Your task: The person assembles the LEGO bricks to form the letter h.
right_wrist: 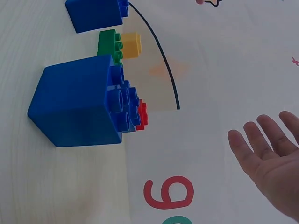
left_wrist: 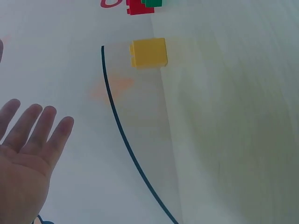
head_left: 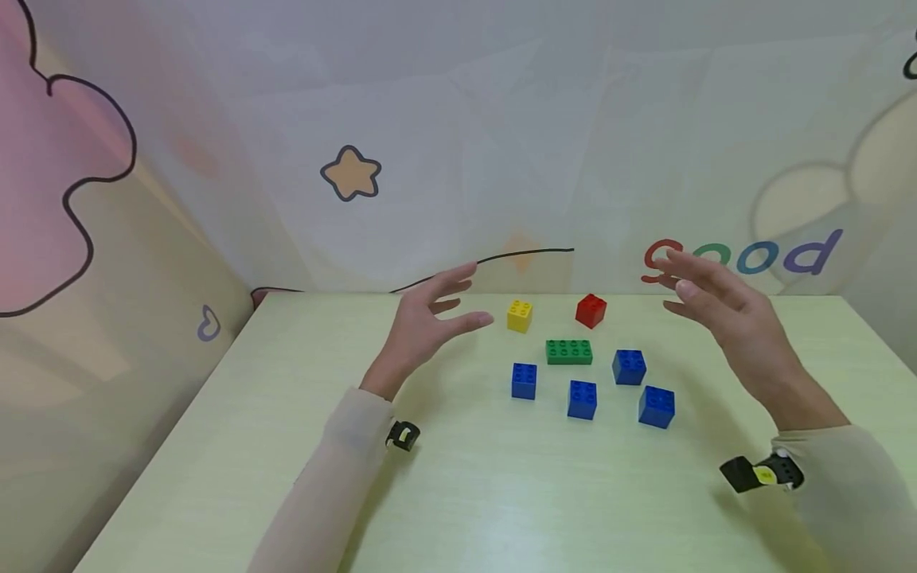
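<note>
Both hands hover over the table with fingers extended and nothing held. To the left of the bricks is my left hand (head_left: 427,314), nearest the yellow brick (head_left: 519,316). On the other side, my right hand (head_left: 738,322) is raised to the right of the red brick (head_left: 591,311). Between the hands lies a longer green brick (head_left: 569,352). Several blue bricks (head_left: 582,399) stand apart from each other in front of it. In the right wrist view, one blue brick (right_wrist: 77,102) appears large and partly hides others behind it.
The bricks stand on a pale table (head_left: 458,493). Behind its far edge rises a light wall sheet (head_left: 458,143) with a printed star (head_left: 351,173) and coloured letters (head_left: 757,256). Another wall surface (head_left: 143,382) borders the left side.
</note>
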`<state>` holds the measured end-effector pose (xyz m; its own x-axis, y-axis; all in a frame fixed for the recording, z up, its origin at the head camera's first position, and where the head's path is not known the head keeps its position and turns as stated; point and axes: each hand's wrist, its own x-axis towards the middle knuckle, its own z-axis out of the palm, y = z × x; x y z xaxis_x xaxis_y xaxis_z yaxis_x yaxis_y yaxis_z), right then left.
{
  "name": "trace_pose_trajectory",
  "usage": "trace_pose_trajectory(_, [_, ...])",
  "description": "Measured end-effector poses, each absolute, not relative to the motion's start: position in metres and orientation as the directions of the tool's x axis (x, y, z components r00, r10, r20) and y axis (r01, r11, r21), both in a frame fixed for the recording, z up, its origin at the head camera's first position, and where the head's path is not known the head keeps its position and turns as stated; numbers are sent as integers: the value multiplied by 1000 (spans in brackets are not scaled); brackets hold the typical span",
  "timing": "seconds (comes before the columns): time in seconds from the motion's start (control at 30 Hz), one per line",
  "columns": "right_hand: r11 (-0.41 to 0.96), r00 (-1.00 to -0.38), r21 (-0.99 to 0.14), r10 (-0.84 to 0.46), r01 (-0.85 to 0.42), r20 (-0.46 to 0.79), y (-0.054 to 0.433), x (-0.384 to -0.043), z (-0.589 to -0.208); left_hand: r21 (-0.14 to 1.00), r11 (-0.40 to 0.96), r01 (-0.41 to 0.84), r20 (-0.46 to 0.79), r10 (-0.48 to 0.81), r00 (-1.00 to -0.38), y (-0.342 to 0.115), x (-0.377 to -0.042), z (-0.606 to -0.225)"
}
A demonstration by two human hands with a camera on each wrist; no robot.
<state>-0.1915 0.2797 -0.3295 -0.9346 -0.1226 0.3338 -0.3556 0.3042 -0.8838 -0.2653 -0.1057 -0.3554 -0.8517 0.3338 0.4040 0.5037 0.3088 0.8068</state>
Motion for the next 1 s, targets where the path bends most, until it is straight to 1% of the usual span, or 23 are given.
trace_pose_trajectory(0.13, [342,-945,-881,-136,-328,299,275,-190,-333,820,309,481,375,345,-861,-103,-264,-360])
trace_pose_trajectory(0.37, [409,-966,-878,-164,-249,198,263,-190,-336,854,291,431,310,382,-871,-98,-267,-369])
trace_pose_trajectory(0.63, [473,-952,-833,-239,-286,192,253,-188,-344,881,279,382,239,434,-869,-92,-265,-379])
trace_pose_trajectory(0.83, [522,-955,-814,-267,-254,127,249,-188,-351,918,237,319,178,471,-864,-87,-261,-382])
trace_pose_trajectory(1.0, [529,-951,-812,-294,-247,98,243,-187,-358,934,223,281,137,502,-854,-83,-259,-386])
